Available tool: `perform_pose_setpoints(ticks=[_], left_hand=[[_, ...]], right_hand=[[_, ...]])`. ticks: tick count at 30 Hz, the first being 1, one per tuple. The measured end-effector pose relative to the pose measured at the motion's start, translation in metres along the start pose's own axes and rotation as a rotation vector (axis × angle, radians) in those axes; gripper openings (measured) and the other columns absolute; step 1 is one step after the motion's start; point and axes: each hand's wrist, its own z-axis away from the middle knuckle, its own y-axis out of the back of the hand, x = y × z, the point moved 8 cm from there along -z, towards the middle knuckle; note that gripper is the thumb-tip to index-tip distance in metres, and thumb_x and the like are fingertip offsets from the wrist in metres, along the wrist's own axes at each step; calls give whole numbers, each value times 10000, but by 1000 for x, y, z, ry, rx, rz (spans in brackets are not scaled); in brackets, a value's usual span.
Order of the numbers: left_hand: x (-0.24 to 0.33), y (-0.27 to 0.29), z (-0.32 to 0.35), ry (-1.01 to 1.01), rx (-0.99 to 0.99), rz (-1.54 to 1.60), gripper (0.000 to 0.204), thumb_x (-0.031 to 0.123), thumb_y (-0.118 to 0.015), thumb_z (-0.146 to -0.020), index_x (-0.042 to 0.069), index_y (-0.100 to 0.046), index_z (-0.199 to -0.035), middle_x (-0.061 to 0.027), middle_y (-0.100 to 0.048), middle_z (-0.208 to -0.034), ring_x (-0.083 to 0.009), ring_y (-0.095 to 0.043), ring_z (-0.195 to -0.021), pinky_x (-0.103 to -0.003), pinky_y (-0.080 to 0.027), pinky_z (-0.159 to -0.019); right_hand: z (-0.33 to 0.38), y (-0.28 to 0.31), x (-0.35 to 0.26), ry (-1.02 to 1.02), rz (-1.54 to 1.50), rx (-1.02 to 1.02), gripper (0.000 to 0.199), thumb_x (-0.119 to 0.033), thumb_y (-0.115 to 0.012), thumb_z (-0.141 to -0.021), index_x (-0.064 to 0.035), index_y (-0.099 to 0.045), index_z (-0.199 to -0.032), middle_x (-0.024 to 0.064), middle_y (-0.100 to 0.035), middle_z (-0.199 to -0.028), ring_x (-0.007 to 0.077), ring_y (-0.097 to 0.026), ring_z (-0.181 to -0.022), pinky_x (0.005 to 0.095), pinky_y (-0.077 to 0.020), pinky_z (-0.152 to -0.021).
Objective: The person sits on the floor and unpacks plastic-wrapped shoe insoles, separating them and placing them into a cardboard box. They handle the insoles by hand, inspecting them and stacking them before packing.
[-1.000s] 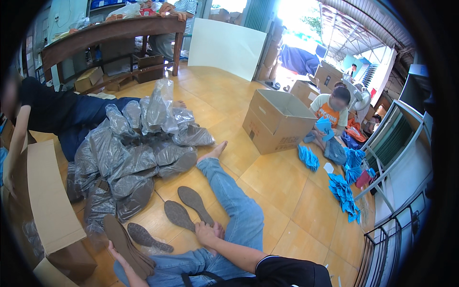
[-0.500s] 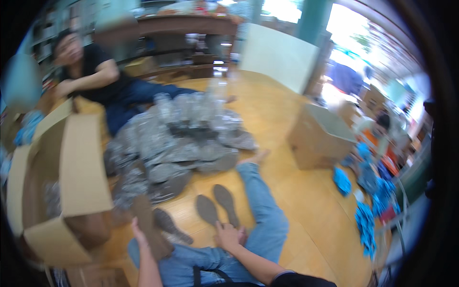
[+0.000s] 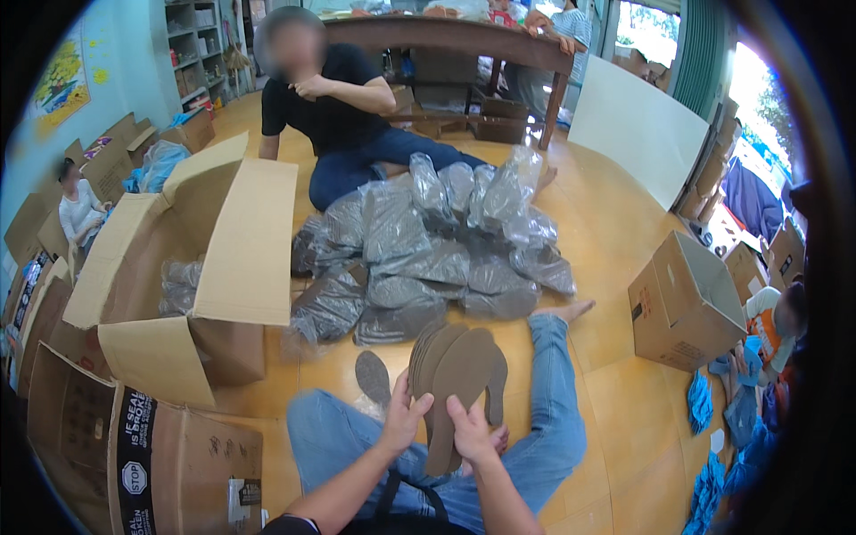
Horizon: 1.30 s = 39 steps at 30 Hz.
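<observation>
A fanned stack of dark grey shoe insoles [image 3: 462,370] stands upright above my lap, held between both hands. My left hand [image 3: 406,417] is closed around its left side, thumb on the front insole. On the lower right, my right hand [image 3: 473,432] grips the same stack, thumb pressed on its face. Behind the stack's right edge another insole [image 3: 497,388] shows in part; whether it is in the stack or on the floor I cannot tell. One single insole [image 3: 372,376] lies on the floor left of the stack, next to some clear plastic.
Plastic-wrapped insole packs [image 3: 419,259] are heaped ahead. At left, a large open carton [image 3: 245,241] holds some bagged packs, with another carton [image 3: 192,464] nearer. An open box [image 3: 678,303] stands at right, near blue bundles [image 3: 704,401]. A co-worker [image 3: 339,98] sits behind the heap.
My left hand has brought its insoles rightward to my middle. The right hand has risen from the floor insoles onto the stack, now gripped by both. The view has swung left.
</observation>
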Motion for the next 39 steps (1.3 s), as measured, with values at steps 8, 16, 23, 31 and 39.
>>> perform_pose_setpoints(ticks=[8, 16, 23, 31, 39], left_hand=[[-31, -21, 22, 396, -189, 647, 713, 415, -697, -840, 43, -391, -1366, -90, -498, -1325, -214, -483, -1236, -370, -406, -1033], [3, -24, 25, 380, -220, 537, 730, 199, -787, -754, 47, -393, -1350, -86, -520, -1279, -210, -509, -1207, -364, -425, -1017], [31, -30, 15, 144, -226, 165, 799, 39, -741, -776, 36, -256, -1411, -92, -496, -1293, -184, -491, -1212, -353, -413, -1020], [30, -32, 12, 0, -214, -36, 1140, 60, -811, -705, 52, -4, -1509, -151, -359, -1437, -243, -437, -1289, -378, -397, -1041], [38, -24, 10, -6, -288, -125, 1200, 44, -847, -650, 54, -9, -1509, -153, -328, -1459, -252, -425, -1300, -381, -382, -1054]], right_hand=[[10, -9, -33, 136, 117, -71, 407, -206, -520, -984, 10, -417, -1313, 90, -528, -1234, 161, -511, -1131, 300, -422, -949], [8, -12, -37, 98, -18, -147, 542, -228, -607, -939, 0, -376, -1373, 103, -507, -1257, 172, -478, -1174, 308, -395, -981], [7, 7, -48, 220, 316, 51, 650, -203, -633, -916, 12, -315, -1439, 153, -432, -1400, 227, -435, -1271, 334, -390, -1010], [18, -15, -36, 103, 90, -93, 833, -194, -689, -868, 39, -149, -1458, 204, -338, -1431, 247, -380, -1319, 377, -306, -1098], [17, -13, -28, 7, -96, -106, 698, -153, -615, -916, 37, -197, -1442, 171, -392, -1391, 222, -390, -1305, 366, -323, -1083]])
